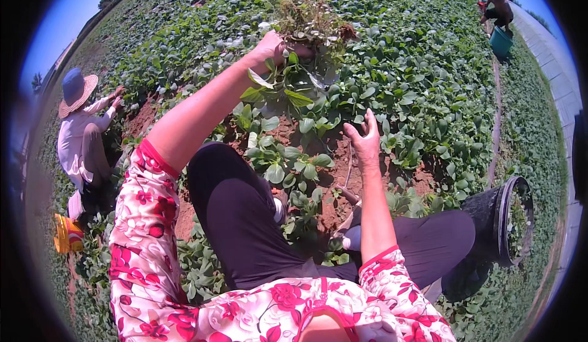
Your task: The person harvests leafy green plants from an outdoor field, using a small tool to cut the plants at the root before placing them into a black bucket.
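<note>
A bunch of pulled weeds [309, 26], with green leaves hanging down and tangled brownish stems and roots on top, is clasped in my left hand [271, 49]. That arm stretches forward over the crop. My right hand [364, 141] hovers above the low leafy plants [294, 158] with its fingers apart and nothing in it. Reddish bare soil [334, 210] shows between my knees. A wooden handle [348, 195] lies there near my right foot; its other end is hidden.
Beside my right knee a black bucket [499, 219] lies tilted, some greens inside. A person in a straw-brimmed hat [82, 121] crouches at left, near a yellow bucket [67, 233]. Another person [497, 10] bends far right by a green bucket [500, 42]. White sheeting [554, 72] edges the field.
</note>
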A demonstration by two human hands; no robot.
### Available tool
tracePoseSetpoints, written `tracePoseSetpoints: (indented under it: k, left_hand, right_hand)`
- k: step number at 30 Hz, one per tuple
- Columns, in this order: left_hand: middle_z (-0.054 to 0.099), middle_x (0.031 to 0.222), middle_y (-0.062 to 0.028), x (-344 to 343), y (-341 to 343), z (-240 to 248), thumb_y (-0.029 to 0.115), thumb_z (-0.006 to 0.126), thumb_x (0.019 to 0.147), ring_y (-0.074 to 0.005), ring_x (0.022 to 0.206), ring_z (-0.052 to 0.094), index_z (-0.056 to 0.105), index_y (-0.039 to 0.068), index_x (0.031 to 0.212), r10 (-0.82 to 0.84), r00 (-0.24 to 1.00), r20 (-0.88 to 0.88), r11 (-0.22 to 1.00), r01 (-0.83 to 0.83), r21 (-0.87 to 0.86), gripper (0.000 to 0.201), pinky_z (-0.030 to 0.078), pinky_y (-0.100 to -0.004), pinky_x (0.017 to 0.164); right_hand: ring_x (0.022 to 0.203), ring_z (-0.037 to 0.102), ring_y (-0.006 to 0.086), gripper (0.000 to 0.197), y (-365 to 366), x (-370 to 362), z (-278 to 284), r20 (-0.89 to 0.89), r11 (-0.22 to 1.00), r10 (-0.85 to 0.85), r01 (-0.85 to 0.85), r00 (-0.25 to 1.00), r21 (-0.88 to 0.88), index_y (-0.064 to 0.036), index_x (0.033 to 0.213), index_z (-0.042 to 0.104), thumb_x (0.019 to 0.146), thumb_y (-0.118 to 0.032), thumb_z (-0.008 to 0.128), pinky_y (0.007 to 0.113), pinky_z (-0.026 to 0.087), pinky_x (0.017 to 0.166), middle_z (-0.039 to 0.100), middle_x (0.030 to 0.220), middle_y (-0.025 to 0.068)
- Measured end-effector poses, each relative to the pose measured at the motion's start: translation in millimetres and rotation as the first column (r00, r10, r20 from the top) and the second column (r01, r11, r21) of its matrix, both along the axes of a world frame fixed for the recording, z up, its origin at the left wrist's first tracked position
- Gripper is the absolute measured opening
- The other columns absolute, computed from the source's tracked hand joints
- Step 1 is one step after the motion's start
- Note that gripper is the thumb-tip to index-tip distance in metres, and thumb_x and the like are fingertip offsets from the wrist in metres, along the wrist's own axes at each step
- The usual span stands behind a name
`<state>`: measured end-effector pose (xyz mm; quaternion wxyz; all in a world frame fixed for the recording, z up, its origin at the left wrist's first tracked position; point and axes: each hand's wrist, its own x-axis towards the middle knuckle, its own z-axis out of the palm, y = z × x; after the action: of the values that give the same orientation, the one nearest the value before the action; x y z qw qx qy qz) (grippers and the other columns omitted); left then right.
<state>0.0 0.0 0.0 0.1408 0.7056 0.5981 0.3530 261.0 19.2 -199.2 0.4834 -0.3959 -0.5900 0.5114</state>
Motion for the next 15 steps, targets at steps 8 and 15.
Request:
tracePoseSetpoints:
  k: [8,15]
  left_hand:
    - [0.063,0.086,-0.0161,171.5,11.8,-26.1,0.016,0.072,0.067,-0.0251,0.082,0.062,0.056,-0.003,0.096,-0.256,0.895,0.365,0.966,0.252,0.058,0.038,0.049,-0.0367,0.072]
    - [0.061,0.082,-0.0226,294.3,9.6,31.9,0.012,0.061,0.064,-0.0351,0.086,0.061,0.052,-0.009,0.083,-0.449,0.809,-0.379,0.874,0.487,0.004,0.029,0.047,-0.0438,0.076]
  right_hand:
    - [0.113,0.048,0.0219,0.083,-46.7,36.0,153.9,-0.549,0.993,0.115,-0.104,0.828,0.051,-0.0025,0.132,0.039,0.069,-0.034,0.082,0.035,0.036,0.099,0.049,0.125,0.0103]
    - [0.096,0.058,0.0205,0.048,-26.7,129.9,181.0,-0.82,0.977,-0.02,-0.164,0.572,-0.139,-0.0052,0.104,0.058,0.082,-0.048,0.062,0.035,0.047,0.084,0.06,0.101,0.0086]
